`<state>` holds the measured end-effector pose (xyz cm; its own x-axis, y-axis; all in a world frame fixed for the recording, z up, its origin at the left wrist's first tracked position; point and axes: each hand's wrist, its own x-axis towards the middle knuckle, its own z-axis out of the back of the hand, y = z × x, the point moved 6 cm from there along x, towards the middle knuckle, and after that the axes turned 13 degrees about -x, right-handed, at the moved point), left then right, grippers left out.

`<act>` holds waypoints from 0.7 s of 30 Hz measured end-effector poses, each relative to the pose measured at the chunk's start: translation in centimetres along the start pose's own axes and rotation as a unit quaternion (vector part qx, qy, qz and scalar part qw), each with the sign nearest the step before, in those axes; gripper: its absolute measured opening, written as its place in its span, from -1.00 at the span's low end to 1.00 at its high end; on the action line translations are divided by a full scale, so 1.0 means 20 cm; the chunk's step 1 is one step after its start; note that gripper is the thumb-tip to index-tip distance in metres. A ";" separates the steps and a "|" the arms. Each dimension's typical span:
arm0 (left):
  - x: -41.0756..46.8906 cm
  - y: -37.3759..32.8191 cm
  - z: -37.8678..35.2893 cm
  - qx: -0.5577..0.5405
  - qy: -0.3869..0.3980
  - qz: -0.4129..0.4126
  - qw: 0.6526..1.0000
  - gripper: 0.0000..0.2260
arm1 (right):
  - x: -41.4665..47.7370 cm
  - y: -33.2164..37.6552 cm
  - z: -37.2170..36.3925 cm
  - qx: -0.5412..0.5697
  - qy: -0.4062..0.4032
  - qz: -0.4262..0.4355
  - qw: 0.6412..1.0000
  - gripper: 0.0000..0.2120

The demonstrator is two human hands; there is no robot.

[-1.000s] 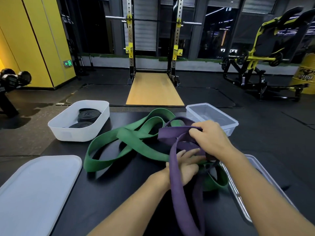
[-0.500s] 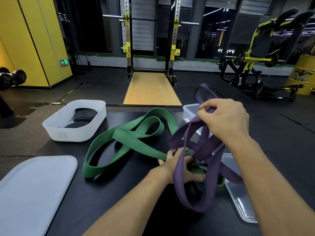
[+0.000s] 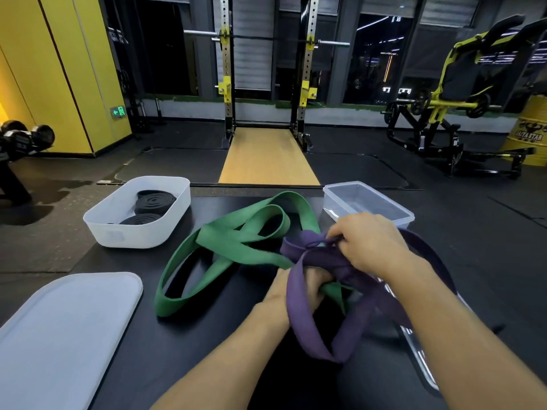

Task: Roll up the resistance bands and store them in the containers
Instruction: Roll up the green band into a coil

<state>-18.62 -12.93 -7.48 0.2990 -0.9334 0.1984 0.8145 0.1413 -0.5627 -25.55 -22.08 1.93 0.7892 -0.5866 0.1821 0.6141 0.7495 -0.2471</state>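
Observation:
A purple resistance band loops over my left hand, which grips it low on the black table together with part of the green band. My right hand pinches another stretch of the purple band just above and behind the left hand. The green band lies in loose tangled loops on the table, its right end running under my hands. A white bin at the far left holds two rolled black bands. A clear container stands at the far right.
A white lid lies at the near left of the table. A clear lid lies at the near right, partly under my right arm. Beyond the table are a squat rack, a yellow wall, dumbbells and a weight machine.
My right hand came down from its raised position with the purple band, back close above my left hand. The purple loops dropped lower and gathered around the left hand.

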 end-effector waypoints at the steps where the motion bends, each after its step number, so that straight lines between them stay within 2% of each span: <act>1: 0.02 0.05 0.00 0.021 0.017 -0.011 1.000 -0.21 | 0.00 -0.01 0.00 -0.014 0.002 -0.012 1.000 -0.61; 2: 0.02 0.08 0.06 0.027 0.043 0.023 0.998 -0.24 | 0.00 -0.02 0.00 -0.028 -0.001 -0.024 0.999 -0.60; 4: 0.03 0.15 0.15 0.080 0.060 0.022 0.995 -0.48 | 0.00 -0.04 -0.02 -0.069 0.000 -0.036 0.997 -0.63; 6: -0.01 0.19 0.28 0.093 0.038 0.034 0.994 -0.69 | -0.02 -0.08 -0.04 -0.104 0.020 -0.050 0.993 -0.67; 9: -0.09 0.35 0.49 0.023 -0.084 0.101 0.991 -0.46 | -0.05 -0.13 -0.10 -0.166 0.047 -0.060 0.983 -0.78; 10: -0.12 0.40 0.55 0.000 -0.128 0.117 0.985 -0.44 | -0.06 -0.14 -0.13 -0.180 0.061 -0.064 0.980 -0.83; 12: -0.16 0.49 0.61 -0.073 -0.194 0.131 0.969 -0.51 | -0.07 -0.15 -0.18 -0.180 0.119 -0.071 0.974 -0.87; 15: -0.21 0.59 0.62 -0.172 -0.224 0.136 0.949 -0.55 | -0.10 -0.13 -0.23 -0.151 0.239 -0.062 0.957 -0.90; 18: -0.26 0.64 0.58 -0.199 -0.233 0.138 0.942 -0.55 | -0.13 -0.07 -0.17 -0.124 0.317 -0.058 0.939 -0.58; 21: -0.28 0.63 0.55 -0.205 -0.222 0.113 0.946 -0.60 | -0.14 -0.05 -0.06 -0.103 0.305 -0.081 0.943 -0.29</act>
<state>-4.50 -2.39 -6.90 0.6965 -0.6512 0.3014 0.4698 0.0964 -0.8775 -28.41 -21.47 0.52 0.4952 -0.8025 -0.3328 0.6613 0.5966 -0.4546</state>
